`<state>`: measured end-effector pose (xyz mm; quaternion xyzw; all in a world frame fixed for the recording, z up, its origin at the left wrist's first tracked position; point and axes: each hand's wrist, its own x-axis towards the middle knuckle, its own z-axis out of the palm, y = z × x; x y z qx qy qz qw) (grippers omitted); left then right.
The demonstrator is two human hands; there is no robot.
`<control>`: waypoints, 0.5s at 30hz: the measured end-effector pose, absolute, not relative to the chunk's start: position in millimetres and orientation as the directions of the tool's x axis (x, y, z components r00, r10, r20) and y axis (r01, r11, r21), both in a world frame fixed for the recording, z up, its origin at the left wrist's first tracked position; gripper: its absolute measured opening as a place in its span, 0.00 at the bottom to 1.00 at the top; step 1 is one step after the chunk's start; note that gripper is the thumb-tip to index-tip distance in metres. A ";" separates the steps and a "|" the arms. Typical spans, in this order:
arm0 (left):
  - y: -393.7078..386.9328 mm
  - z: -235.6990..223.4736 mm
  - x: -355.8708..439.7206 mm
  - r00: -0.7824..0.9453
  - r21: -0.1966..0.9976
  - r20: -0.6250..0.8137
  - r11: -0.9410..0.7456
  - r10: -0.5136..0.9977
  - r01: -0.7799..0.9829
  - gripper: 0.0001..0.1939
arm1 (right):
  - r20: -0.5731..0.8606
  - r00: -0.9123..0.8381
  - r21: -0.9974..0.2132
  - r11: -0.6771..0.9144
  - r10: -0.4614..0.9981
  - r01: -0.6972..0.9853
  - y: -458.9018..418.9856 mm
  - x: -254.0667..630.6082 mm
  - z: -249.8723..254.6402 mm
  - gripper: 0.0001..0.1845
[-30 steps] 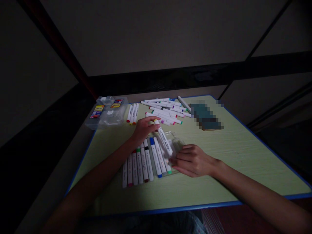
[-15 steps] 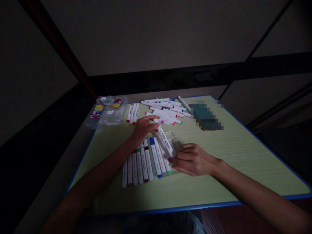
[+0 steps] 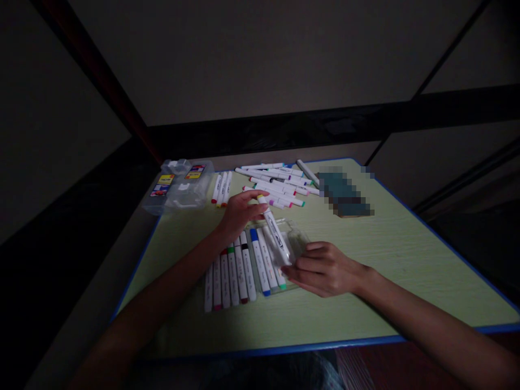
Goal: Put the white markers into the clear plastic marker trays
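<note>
A white marker (image 3: 276, 232) with a yellow end slants between my two hands, above a clear plastic tray (image 3: 301, 234). My left hand (image 3: 240, 212) is closed on its yellow far end, thumb and fingers on either side. At the near end, my right hand (image 3: 320, 270) pinches it with curled fingers. Beneath lie a marker with blue ends (image 3: 260, 262) and a couple more, side by side in the tray. To their left is a row of several white markers (image 3: 232, 279), some with red, green or black bands; my left forearm partly covers that row.
A loose heap of white markers (image 3: 280, 184) lies at the back, with three markers (image 3: 221, 188) to its left. A clear plastic case (image 3: 189, 190) with labels sits at the back left. A pixelated dark flat object (image 3: 345, 192) lies right. The table (image 3: 406, 271) has a blue edge.
The held marker and my right hand have shifted very slightly toward me and to the right. Both hands keep their hold; the other markers lie as before.
</note>
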<state>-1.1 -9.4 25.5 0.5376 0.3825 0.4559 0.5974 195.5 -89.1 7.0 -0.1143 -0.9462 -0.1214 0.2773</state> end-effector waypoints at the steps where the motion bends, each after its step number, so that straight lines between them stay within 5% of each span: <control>1: -10.0 26.5 -1.1 0.296 0.992 0.031 0.008 0.955 -0.130 0.17 | 0.553 -0.821 0.175 0.943 0.143 0.283 -89.6 195.6 6.2 0.07; 15: -17.4 38.9 -0.5 0.356 0.991 0.075 -0.030 0.931 -0.130 0.17 | 0.502 -0.844 0.144 0.943 0.192 0.300 -90.8 193.4 7.4 0.14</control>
